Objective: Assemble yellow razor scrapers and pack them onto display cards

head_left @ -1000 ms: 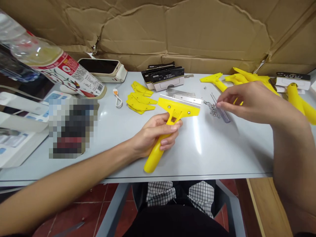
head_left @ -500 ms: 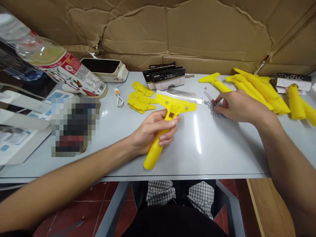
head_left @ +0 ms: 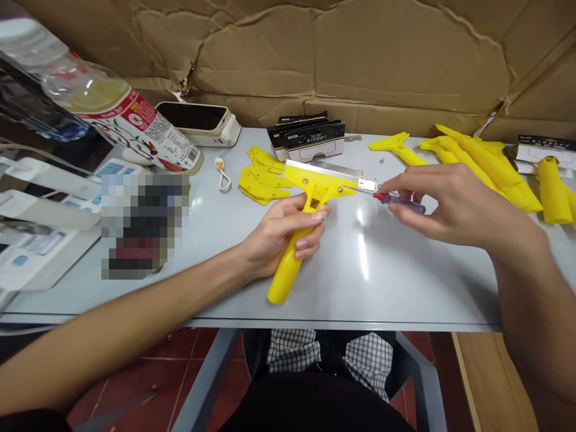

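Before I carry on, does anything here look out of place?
Yes: the plastic drink bottle lies on its side at the far left of the table, its neck jutting past the edge, instead of standing upright.

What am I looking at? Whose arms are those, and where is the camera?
Those are a person's own arms, filmed by a camera worn on their head, looking down. Their left hand grips a yellow plastic scraper with a metal blade. Their right hand holds a small screwdriver, its tip near a screw on the scraper. On the grey table lie loose yellow scraper heads, yellow handles and black-topped packets. Brown cardboard stands behind.
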{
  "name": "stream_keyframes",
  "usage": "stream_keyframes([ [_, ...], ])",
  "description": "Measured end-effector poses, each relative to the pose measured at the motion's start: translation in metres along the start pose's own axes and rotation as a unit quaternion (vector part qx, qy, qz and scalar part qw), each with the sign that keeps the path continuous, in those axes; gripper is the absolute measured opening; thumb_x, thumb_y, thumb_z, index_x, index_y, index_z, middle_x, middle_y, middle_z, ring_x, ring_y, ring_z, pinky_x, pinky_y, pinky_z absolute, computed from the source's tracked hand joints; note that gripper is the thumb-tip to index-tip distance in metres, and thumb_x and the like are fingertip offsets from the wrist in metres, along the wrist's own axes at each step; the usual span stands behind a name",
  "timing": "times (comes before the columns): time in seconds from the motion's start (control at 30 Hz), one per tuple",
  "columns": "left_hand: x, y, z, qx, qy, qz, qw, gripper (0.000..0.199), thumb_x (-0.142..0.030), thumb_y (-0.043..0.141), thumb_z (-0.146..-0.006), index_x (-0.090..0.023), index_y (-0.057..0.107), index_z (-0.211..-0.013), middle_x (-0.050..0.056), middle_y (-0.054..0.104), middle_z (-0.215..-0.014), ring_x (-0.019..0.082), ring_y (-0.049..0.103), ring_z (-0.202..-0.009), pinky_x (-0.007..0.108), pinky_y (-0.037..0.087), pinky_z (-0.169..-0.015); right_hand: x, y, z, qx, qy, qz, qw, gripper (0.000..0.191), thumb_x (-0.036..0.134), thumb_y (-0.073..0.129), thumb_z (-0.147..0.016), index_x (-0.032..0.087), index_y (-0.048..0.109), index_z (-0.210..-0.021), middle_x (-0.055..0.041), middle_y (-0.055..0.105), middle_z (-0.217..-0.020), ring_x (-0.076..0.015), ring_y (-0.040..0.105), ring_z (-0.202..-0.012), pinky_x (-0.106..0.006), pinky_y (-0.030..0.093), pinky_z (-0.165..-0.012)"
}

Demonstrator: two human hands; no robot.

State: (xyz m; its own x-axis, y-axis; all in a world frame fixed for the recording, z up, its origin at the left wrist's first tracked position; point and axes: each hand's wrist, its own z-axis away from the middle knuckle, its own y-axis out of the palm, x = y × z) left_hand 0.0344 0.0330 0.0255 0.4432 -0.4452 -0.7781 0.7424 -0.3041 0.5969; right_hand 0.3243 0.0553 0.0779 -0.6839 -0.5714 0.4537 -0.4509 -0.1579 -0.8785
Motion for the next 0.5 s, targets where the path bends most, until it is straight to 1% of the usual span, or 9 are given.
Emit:
stream_keyframes([
  [0.1,-0.0003,0.0003,-0.0004,-0.001,0.0,0.003,1.0,0.023,-0.014,0.085,-0.082,-0.013,0.062,-0.085,-0.002,0.061,-0.086,0.0,0.044,-0.044,0.014,0.037,-0.037,-0.0013,0.0006,-0.0003,0.011,-0.008,0.026,1.0,0.026,0.036,0.07,-0.096,0.036,0.083,-0.119,-0.0039,0.08,-0.102,-0.0267,0.067,-0.082,-0.041,0.043,-0.081],
  [0.33,0.0006,-0.0006,-0.0001,-0.006,-0.008,0.002,1.0,0.023,-0.013,0.084,-0.083,-0.013,0.062,-0.085,-0.003,0.06,-0.082,0.001,0.043,-0.044,0.014,0.037,-0.036,-0.0008,-0.0021,-0.0017,0.014,-0.057,0.089,0.994,0.027,0.032,0.063,-0.1,0.025,0.081,-0.119,-0.0064,0.078,-0.097,-0.0242,0.068,-0.079,-0.039,0.046,-0.076],
  [0.5,0.0016,-0.0018,-0.0007,-0.012,0.0,0.0,1.0,0.023,-0.013,0.085,-0.082,-0.013,0.062,-0.085,-0.002,0.062,-0.089,0.0,0.045,-0.045,0.014,0.038,-0.037,0.0031,-0.0012,-0.0012,-0.003,-0.053,0.108,0.993,0.025,0.031,0.063,-0.099,0.026,0.081,-0.117,-0.0055,0.075,-0.091,-0.0227,0.066,-0.075,-0.038,0.045,-0.072],
])
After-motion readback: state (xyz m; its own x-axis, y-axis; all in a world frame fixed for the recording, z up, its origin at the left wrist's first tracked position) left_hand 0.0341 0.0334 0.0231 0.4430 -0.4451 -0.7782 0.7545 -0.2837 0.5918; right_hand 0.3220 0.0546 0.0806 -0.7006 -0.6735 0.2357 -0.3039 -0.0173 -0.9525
